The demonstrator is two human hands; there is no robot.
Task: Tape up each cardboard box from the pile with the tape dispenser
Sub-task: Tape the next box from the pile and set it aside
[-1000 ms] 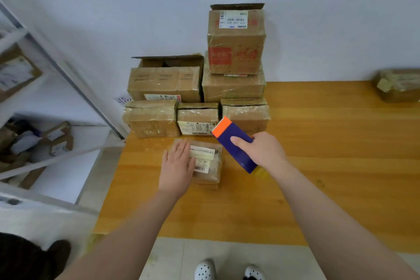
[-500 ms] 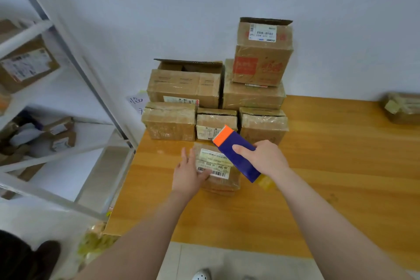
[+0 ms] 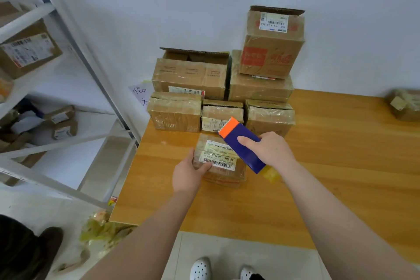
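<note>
Centre frame, before the pile (image 3: 191, 79) on the desk (image 3: 341, 148), left grip (image 3: 188, 175) pinches the small box (image 3: 223, 175) at its lower-left corner to steady it while right grip (image 3: 270, 151), wrapped round the tape dispenser (image 3: 234, 135), holds it above, seemingly ready to tape.

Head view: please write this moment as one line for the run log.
left hand grips small box on table | right hand holds tape dispenser over box | pile behind
</note>
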